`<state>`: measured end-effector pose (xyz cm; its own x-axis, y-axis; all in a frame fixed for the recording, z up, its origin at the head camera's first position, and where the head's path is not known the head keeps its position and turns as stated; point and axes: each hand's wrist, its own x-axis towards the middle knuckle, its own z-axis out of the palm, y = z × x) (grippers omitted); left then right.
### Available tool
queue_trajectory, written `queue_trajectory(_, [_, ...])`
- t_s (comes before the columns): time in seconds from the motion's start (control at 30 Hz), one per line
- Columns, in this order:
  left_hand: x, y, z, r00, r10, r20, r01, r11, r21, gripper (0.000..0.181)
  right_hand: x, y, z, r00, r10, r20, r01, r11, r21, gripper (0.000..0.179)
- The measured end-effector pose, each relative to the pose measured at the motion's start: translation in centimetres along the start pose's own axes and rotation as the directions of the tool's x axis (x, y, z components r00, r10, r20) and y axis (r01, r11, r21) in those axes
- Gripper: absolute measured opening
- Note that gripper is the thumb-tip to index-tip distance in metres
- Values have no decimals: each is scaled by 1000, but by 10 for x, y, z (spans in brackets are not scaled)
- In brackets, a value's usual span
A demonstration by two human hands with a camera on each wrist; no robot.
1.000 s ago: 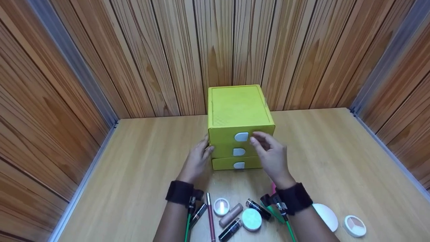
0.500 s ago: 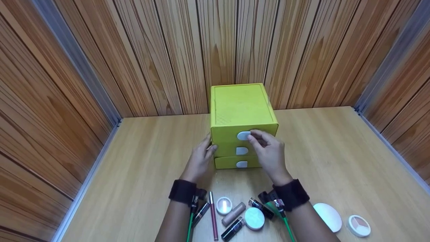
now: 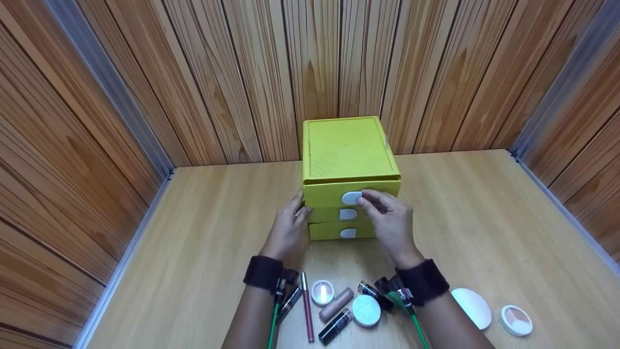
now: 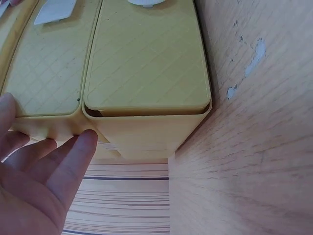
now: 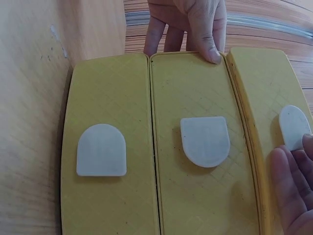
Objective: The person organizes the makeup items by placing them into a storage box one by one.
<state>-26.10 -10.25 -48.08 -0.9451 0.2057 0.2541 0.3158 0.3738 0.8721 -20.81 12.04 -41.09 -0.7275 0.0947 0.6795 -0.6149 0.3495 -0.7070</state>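
A yellow three-drawer organizer (image 3: 346,150) stands on the table, each drawer front bearing a white tab handle. My right hand (image 3: 395,225) pinches the top drawer's handle (image 3: 350,198) between thumb and fingers; the right wrist view shows this handle (image 5: 292,126) at its right edge. That top drawer (image 3: 323,196) sticks out slightly, with a dark gap under the organizer's lid. My left hand (image 3: 286,228) rests against the organizer's left side, thumb at the front edge and fingers extended along the wall, as the left wrist view shows. The middle and bottom drawers sit in place.
Makeup lies in front of the organizer: a red pencil (image 3: 307,310), a grey-mauve tube (image 3: 336,304), black tubes (image 3: 335,327), a small round pot (image 3: 322,293) and a mint-lidded jar (image 3: 366,310). Farther right are a white disc (image 3: 472,308) and a three-colour palette (image 3: 516,320). Wood-panelled walls surround the table.
My right hand has moved left onto the top handle and pinched it. The top drawer has since come forward a little. My left hand has stayed at the organizer's side.
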Motion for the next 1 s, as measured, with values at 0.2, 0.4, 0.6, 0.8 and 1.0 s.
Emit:
queue_trajectory(0.2, [2,1,0,999,46,-5,-47,998,-38,54,-11,8,-7,998,-68,14,68,996,62,20])
queue_trajectory(0.4, [0,6,0,998,65,-21,-66,996,-60,52,-28,18,-15,995,-88,56,86,996,36,23])
queue_trajectory(0.6, [-2,3,2,997,75,-27,-77,995,-69,53,-43,11,-23,987,-133,86,130,991,43,25])
queue_trajectory(0.8, [-2,-2,4,997,70,-35,-72,995,-66,54,-55,6,-27,979,-178,102,176,984,26,30])
queue_trajectory(1.0, [-2,-2,3,994,103,-34,-106,990,-92,54,-62,0,-31,961,-258,105,258,966,7,33])
